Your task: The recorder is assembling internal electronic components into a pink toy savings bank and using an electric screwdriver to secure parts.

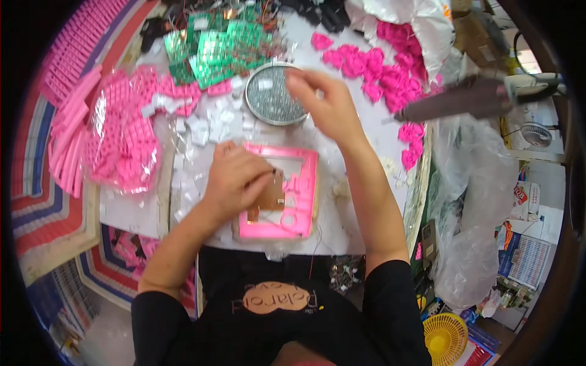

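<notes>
A pink plastic housing [310, 183] lies open side up before me, with a brown circuit board [271, 196] and thin wires in it. Over its left side rests my left hand [238, 180], its fingers curled down by the board; whatever they pinch is hidden. Above the housing stands a round dish [259, 108] full of tiny metal pieces, with a white scrap on top. My right hand [326, 104] hovers at the dish's right rim, fingers bent together; anything between them is too small to see.
A dark electric screwdriver [455, 104] hangs at the right. Green circuit boards [217, 55] pile up at the back. Pink parts lie in a clear bag [122, 134] at left and loose [384, 73] at back right. White pieces [213, 122] scatter left of the dish.
</notes>
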The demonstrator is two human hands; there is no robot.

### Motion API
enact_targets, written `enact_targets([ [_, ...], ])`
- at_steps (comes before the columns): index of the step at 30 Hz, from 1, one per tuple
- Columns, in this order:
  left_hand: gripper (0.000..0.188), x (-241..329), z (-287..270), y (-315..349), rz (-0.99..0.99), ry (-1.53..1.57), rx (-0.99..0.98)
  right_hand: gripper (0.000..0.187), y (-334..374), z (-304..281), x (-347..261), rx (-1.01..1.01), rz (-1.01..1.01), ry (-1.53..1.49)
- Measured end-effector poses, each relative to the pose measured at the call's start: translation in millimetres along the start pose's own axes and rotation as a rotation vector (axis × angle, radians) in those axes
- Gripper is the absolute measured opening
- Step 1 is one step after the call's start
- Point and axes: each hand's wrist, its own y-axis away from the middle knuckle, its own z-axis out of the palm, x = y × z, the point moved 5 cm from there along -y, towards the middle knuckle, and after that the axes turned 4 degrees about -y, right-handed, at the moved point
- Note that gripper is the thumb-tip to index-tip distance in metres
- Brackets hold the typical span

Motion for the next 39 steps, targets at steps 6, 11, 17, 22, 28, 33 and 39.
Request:
enact_targets([
  [6, 0.019, -1.7, 5.9, 4.6, 0.032, 0.036, 0.11, 0.048, -260.2, -66.5, 65.3, 0.408, -0.068, 0.869],
  [11, 0.022, -8.9, 11.6, 13.0, -0.002, 0.158, 0.088, 0.064, -368.8, -0.2, 0.9, 0.218, -0.253, 1.228],
  [17, 0.022, -12.5, 0.4, 12.6, -0.103, 0.277, 0.047, 0.099, -431.6, -2.8, 74.3, -0.262, 0.217, 1.375],
  [22, 0.021, -15.5, 2.3, 14.7, -0.137, 0.24, 0.084, 0.109, -378.5, -19.6, 104.5, -0.271, 0.105, 1.328],
  [28, 0.019, -7.9, 0.1, 3.7, -0.091, 0.187, 0.089, 0.074, -299.7, -42.9, 125.2, -0.133, 0.354, 1.092],
  [33, 0.014, -16.0, 13.5, 17.3, -0.132, 0.163, 0.117, 0.054, -184.2, -54.2, 37.2, 0.597, -0.267, 1.037],
  [39, 0.012, -18.9, 4.8, 18.9, -0.298, 0.28, 0.066, 0.043, 8.9, -7.2, -43.7, 0.26, -0.143, 0.016],
])
